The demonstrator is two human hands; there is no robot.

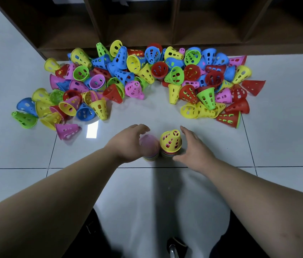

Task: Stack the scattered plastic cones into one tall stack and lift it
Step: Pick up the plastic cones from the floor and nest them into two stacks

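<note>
Two short stacks of perforated plastic cones stand side by side on the floor in front of me. The left stack (149,148) has a pink cone on top and looks blurred. My left hand (128,144) curves around its left side, fingers arched over the top. The right stack (171,142) is topped by a yellow cone. My right hand (193,148) sits just right of it with fingers spread, thumb near the stack's base; contact is unclear. Many loose cones (143,75) in red, yellow, blue, green and pink lie scattered beyond.
The cone pile spreads in an arc across the white tiled floor (277,127), from far left to far right. A dark wooden shelf unit (165,25) stands behind the pile. My knees and a shoe show at the bottom edge.
</note>
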